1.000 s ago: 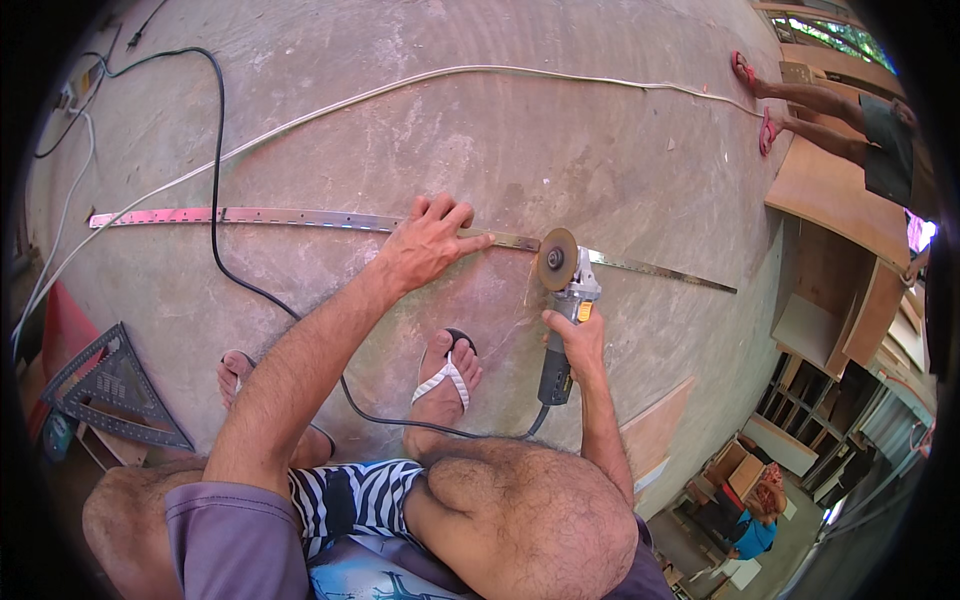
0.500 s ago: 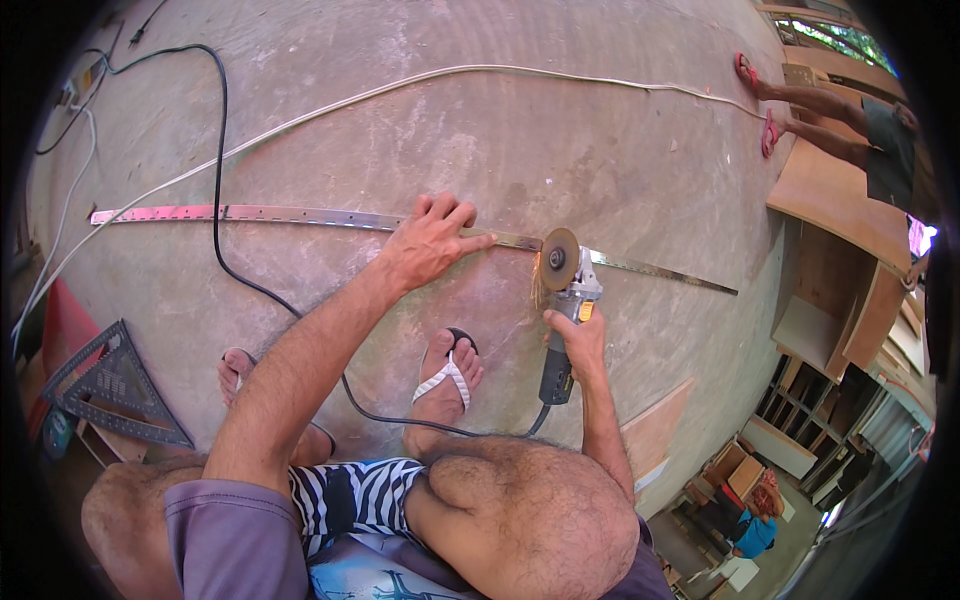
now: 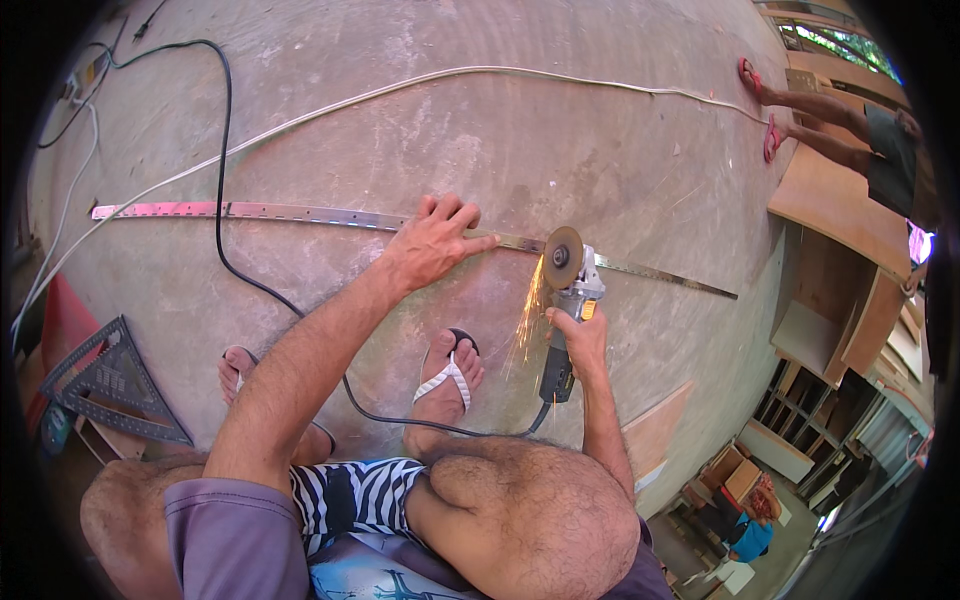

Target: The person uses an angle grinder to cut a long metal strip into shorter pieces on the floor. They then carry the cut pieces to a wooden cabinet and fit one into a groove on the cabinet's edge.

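A long, thin shiny metal strip (image 3: 310, 215) with holes along it lies across the floor; it looks like a piano hinge. My left hand (image 3: 435, 240) holds the strip down near its middle, thumb stretched to the right and the other fingers bent over it. My right hand (image 3: 583, 340) is wrapped around the body of an angle grinder (image 3: 562, 365). The grinder's brown disc (image 3: 564, 258) meets the strip to the right of my left hand. Orange sparks (image 3: 530, 310) spray from there toward me. Exactly how deep the disc sits is hidden.
The grinder's black cord (image 3: 222, 150) crosses the strip at left. A white cable (image 3: 400, 85) arcs across the floor beyond. A dark triangular square (image 3: 115, 385) lies at lower left. A person's legs (image 3: 830, 125) stand at far right beside a wooden cabinet (image 3: 825, 310); another person (image 3: 750, 535) is at lower right.
The sparks have grown from a faint spray to a long bright orange stream. The grinder has shifted slightly to the right; my left hand has stayed in place.
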Motion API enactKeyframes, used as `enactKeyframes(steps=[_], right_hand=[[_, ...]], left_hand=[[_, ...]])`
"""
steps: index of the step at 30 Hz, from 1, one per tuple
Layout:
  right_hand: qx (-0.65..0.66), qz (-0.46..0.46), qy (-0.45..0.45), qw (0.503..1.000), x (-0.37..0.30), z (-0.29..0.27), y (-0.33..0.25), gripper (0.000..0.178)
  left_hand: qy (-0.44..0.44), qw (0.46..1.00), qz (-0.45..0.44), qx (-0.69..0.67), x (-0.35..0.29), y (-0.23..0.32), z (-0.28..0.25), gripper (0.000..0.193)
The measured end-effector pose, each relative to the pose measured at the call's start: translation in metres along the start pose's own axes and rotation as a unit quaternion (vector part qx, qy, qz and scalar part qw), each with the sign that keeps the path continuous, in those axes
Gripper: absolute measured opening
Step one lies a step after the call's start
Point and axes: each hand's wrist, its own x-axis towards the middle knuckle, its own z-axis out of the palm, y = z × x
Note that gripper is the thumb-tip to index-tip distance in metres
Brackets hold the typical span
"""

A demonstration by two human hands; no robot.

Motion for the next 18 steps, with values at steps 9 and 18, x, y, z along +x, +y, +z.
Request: enactKeyframes(steps=[9, 18], right_hand=[[-0.012, 0.010, -0.003, 1.000, -0.0007, -0.0010, -0.0026, 0.050], [-0.005, 0.005, -0.006, 1.000, 0.0011, -0.0007, 0.0012, 0.051]], left_hand=[[-0.021, 1.000, -0.004, 0.009, 0.0002, 0.0000, 0.0009, 0.050], [-0.015, 1.000, -0.003, 0.012, -0.0005, 0.0001, 0.0016, 0.050]])
